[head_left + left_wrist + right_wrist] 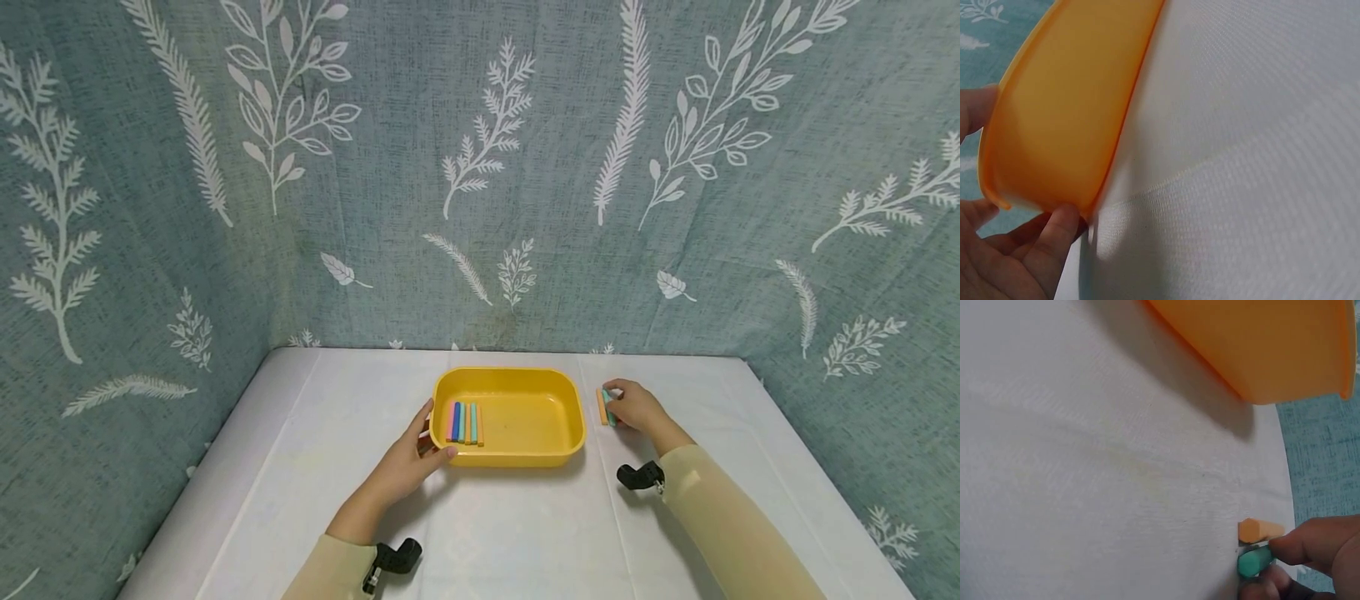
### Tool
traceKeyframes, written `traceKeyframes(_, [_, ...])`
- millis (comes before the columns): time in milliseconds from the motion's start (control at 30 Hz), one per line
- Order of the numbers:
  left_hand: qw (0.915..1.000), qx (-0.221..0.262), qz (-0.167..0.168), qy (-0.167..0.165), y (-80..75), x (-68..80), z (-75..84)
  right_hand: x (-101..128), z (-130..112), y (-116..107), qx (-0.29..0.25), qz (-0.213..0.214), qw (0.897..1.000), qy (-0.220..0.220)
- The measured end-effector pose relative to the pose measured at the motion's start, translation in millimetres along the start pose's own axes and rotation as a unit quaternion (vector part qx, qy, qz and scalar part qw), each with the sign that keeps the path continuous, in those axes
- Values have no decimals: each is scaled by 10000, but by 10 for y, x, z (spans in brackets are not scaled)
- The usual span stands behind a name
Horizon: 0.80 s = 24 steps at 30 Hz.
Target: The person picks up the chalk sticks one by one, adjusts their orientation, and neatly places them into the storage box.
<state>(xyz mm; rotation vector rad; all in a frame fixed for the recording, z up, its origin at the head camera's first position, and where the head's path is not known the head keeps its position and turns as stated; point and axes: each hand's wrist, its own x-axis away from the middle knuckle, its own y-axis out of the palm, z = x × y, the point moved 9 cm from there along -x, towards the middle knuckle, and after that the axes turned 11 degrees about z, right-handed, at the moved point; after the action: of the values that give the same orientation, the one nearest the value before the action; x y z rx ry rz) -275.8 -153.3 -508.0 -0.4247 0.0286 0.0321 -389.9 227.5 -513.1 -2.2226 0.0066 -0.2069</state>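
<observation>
A yellow plastic tray (532, 458) stands on the white cloth. My left hand (405, 468) grips its left end, the thumb at the near corner and the fingers round the outer wall; the left wrist view shows that hand (1016, 256) against the tray's wall (1072, 106). Inside the tray, on the left, several chalk sticks (462, 423) lie side by side in pink, blue, green and orange. Right of the tray, my right hand (636, 407) pinches a green chalk stick (1254, 561) between thumb and fingers. An orange chalk stick (602, 407) lies just left of it on the cloth.
The white cloth (517, 533) covers the table. Behind it and at both sides hangs a teal fabric (390, 275) with white leaf prints. Black wrist camera mounts (640, 477) stick out near both sleeves.
</observation>
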Motion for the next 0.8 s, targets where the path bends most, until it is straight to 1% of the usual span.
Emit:
traceKeyframes(167, [10000,2,-11,41,-2,4,7,-2,20,13,113,-115,9997,169])
traceKeyframes(333, [10000,-17,-6,42,-4,3,-8,5,5,-5,152,-168,9997,121])
traceKeyframes(433, [10000,-27,2,31,-5,3,-16,14,19,-25,38,-167,9998,140])
traceKeyframes(533, [10000,-62,16,28,-7,2,-15,20,67,-53,-108,-100,9995,278])
traceKeyframes(700, [9999,-108,32,20,-12,5,-5,58,118,-96,-462,-35,9977,492])
traceKeyframes(800, [10000,-80,25,17,-16,7,-3,105,104,-134,-671,-20,9965,508])
